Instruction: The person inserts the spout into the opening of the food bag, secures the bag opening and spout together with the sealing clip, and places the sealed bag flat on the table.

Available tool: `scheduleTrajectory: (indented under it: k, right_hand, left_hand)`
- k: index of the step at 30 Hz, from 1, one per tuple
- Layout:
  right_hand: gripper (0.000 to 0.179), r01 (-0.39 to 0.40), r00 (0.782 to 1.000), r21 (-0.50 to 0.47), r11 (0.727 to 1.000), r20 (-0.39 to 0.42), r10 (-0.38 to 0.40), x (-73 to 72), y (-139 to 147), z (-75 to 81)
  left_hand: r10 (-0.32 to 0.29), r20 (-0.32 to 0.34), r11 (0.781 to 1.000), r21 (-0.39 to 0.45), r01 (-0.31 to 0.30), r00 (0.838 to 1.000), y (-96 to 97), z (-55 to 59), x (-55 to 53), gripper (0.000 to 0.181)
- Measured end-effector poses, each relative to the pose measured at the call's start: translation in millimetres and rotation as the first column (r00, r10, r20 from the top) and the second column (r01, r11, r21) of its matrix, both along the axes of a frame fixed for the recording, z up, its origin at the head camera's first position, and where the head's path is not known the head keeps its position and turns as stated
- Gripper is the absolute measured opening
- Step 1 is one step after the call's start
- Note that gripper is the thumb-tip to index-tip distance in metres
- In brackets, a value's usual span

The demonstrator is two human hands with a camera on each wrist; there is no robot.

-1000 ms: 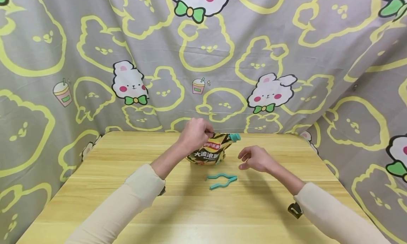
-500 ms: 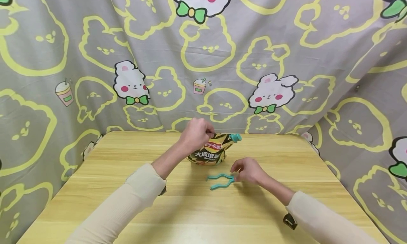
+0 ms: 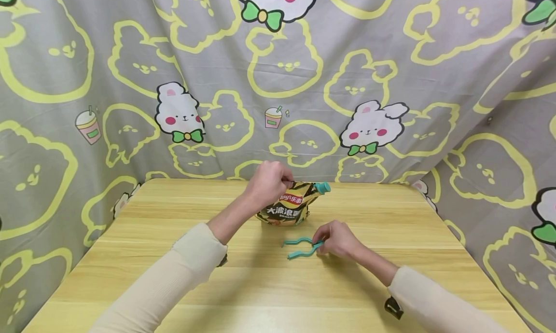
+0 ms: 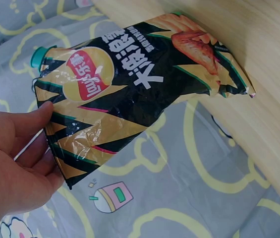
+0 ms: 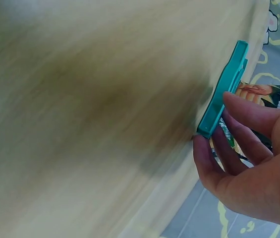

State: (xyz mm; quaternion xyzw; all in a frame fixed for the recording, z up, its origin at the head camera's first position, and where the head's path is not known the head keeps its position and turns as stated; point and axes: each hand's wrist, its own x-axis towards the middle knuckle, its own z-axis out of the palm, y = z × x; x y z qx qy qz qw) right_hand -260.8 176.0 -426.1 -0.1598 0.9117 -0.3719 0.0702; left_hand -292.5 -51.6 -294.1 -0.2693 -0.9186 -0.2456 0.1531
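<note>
Covering your forearms, on the near side of the chip bag (image 3: 288,211), are cream sleeves (image 3: 173,275), and a dark object (image 3: 393,307) shows beneath the right one, partly hidden. Farther in, but nearer you than the bag and a little to its right, your right hand (image 3: 336,239) pinches a teal clip (image 5: 224,84) at its joined end, with the thumb on one side and the fingers on the other. The clip's two arms stand spread apart and point leftward, just in front of the bag and not touching it; whether your fingers have it lifted off the table (image 3: 269,299) you cannot tell. Next comes the bag itself, black and gold with a red Lay's badge, upright with its bottom end down at the table. Your left hand (image 3: 268,181) grips the bag's top edge toward its left end, thumb on the printed face and fingers behind. At the bag's upper right corner sits a teal cap-like piece (image 3: 322,187), apart from both hands. Behind the bag, past the table's far edge, hangs a grey cloth (image 3: 226,164) with yellow outlines, white rabbit faces and pink cups.
</note>
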Motion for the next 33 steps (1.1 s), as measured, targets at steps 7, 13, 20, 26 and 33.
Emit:
scheduleTrajectory:
  k: [7,13,20,26,33]
  right_hand:
    - [0.020,0.022,1.000,0.000,1.000,-0.019,-0.022,0.5,-1.7,-4.4]
    - [0.019,0.043,0.999,0.003,0.999,-0.010,-0.043,1.5,-3.8,-6.6]
    - [0.017,0.052,0.998,0.012,0.999,-0.025,-0.052,2.2,-4.5,-8.6]
    - [0.017,0.050,0.998,0.009,0.999,-0.040,-0.050,1.7,-4.3,-10.2]
    - [0.019,0.057,0.998,-0.004,0.998,-0.035,-0.057,0.2,-2.7,-8.6]
  left_hand:
    - [-0.001,0.009,1.000,-0.004,0.001,1.000,0.0,0.1,0.0,0.016]
    - [-0.004,0.002,1.000,0.005,0.004,1.000,-0.1,-0.4,0.4,0.018]
    - [0.000,0.004,1.000,0.004,0.000,1.000,0.3,-0.5,0.5,0.017]
    - [0.003,0.011,1.000,0.001,-0.003,1.000,0.3,-0.1,0.3,0.017]
    - [0.003,0.010,1.000,-0.006,-0.003,1.000,0.2,-0.3,0.0,0.016]
